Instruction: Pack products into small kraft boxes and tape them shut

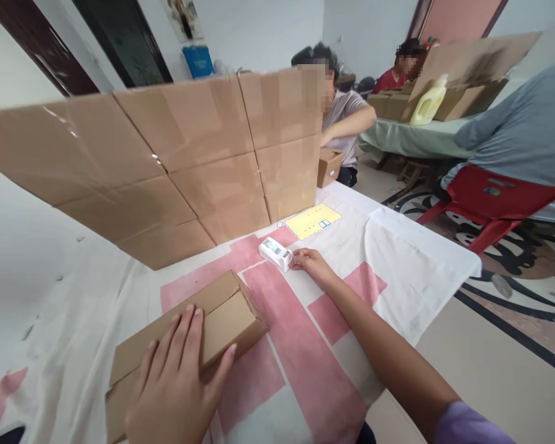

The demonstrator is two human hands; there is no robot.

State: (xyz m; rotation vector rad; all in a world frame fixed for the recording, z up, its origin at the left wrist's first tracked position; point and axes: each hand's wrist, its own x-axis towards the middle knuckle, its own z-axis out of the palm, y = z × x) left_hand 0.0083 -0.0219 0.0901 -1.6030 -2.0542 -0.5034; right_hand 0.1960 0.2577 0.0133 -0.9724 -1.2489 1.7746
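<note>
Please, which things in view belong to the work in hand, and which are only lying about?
Apparently in use:
cardboard box, under the left hand
small white item, at the right hand

Apparently only nearby:
tall cardboard screen
pale yellow bottle with handle, on another table
red chair

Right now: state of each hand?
Left hand: open, palm down on the cardboard box.
Right hand: fingers bent at the end of the small white box; can't tell whether it grips or only touches.
</note>
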